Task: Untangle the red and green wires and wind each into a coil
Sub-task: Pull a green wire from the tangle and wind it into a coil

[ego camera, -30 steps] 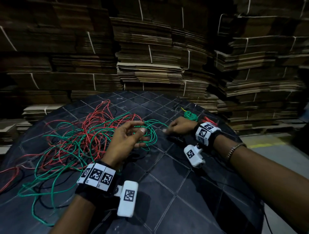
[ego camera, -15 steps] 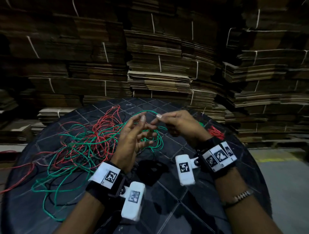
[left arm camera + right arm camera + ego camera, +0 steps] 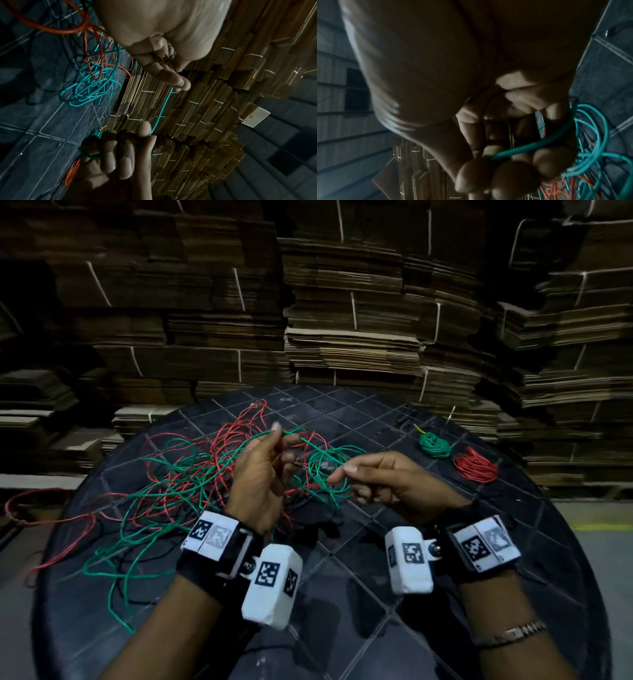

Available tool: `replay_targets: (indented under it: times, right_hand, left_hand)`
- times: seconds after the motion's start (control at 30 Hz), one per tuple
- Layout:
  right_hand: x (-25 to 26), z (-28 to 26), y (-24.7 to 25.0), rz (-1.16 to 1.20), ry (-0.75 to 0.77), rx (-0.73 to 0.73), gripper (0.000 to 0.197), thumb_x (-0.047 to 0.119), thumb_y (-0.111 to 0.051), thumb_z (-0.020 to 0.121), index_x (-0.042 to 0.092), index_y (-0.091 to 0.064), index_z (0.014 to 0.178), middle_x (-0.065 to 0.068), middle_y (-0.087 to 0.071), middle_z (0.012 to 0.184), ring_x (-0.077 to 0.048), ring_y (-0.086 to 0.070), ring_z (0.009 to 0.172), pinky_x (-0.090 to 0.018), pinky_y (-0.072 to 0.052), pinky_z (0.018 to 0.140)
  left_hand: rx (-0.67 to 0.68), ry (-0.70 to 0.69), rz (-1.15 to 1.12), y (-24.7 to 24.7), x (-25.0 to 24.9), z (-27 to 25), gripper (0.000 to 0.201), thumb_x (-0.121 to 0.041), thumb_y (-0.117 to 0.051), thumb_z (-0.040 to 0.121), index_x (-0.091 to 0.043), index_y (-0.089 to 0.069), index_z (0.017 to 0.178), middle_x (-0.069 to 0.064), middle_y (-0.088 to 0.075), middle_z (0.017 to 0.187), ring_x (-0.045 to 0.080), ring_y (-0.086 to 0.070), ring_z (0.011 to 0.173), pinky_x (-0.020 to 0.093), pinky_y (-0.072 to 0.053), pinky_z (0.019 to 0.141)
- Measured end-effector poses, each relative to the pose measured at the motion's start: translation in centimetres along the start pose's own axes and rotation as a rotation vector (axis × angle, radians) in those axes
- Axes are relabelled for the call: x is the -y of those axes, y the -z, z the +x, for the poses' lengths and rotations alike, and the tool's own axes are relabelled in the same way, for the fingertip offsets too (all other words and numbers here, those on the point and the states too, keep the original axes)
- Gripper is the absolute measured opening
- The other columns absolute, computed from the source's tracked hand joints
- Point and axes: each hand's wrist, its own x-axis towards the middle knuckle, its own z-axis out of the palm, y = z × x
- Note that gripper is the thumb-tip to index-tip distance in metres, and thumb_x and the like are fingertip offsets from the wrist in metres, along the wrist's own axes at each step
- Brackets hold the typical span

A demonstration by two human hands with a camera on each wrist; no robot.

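A loose tangle of red and green wires (image 3: 178,474) sprawls over the left half of the round black table (image 3: 376,594). My left hand (image 3: 277,433) is raised above it and pinches a green strand (image 3: 163,108) between thumb and fingertips (image 3: 180,82). My right hand (image 3: 339,475), a short way to the right, pinches the same strand lower down, its other fingers curled. The strand (image 3: 530,146) runs taut between both hands. Two finished coils lie at the table's far right: a green coil (image 3: 434,445) and a red coil (image 3: 475,467).
Tall stacks of flattened cardboard (image 3: 342,337) wall in the far side of the table. A red wire end (image 3: 41,508) hangs off the table's left edge. Concrete floor (image 3: 599,515) shows to the right.
My right hand left the table by the coils and met the left hand over the tangle. Both took hold of the green strand and have drawn a little apart.
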Motion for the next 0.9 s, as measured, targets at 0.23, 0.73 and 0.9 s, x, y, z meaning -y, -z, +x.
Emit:
replay_targets:
  times: [0.23, 0.73, 0.9]
  right_hand:
    - [0.1, -1.0, 0.4, 0.12, 0.011, 0.068, 0.018, 0.01, -0.053, 0.1, -0.007, -0.059, 0.102, 0.006, -0.057, 0.064, -0.007, -0.044, 0.058, -0.021, -0.038, 0.057]
    - [0.1, -0.1, 2.3, 0.966, 0.295, -0.265, 0.036, 0.041, -0.043, 0.108, 0.02, -0.056, 0.082, 0.009, -0.03, 0.053, -0.006, -0.021, 0.045, -0.018, -0.024, 0.05]
    - [0.4, -1.0, 3.8, 1.147, 0.361, -0.334, 0.04, 0.012, -0.033, 0.107, -0.005, -0.053, 0.138, 0.009, -0.035, 0.068, -0.005, -0.028, 0.052, -0.019, -0.029, 0.041]
  left_hand:
    - [-0.066, 0.027, -0.03, 0.3, 0.6, 0.2, 0.018, -0.025, -0.059, 0.105, -0.009, -0.063, 0.096, -0.006, -0.073, 0.072, -0.001, -0.05, 0.046, 0.007, -0.04, 0.043]
    - [0.154, 0.064, 0.028, 0.7, 1.3, 0.0, 0.035, -0.022, -0.035, 0.113, -0.003, -0.064, 0.116, 0.012, -0.075, 0.117, 0.016, -0.076, 0.103, 0.024, -0.06, 0.091]
    - [0.285, 0.266, 0.276, 0.5, 1.2, -0.5, 0.03, -0.012, -0.043, 0.11, 0.002, -0.064, 0.125, 0.022, -0.074, 0.119, 0.019, -0.078, 0.096, 0.022, -0.062, 0.08]
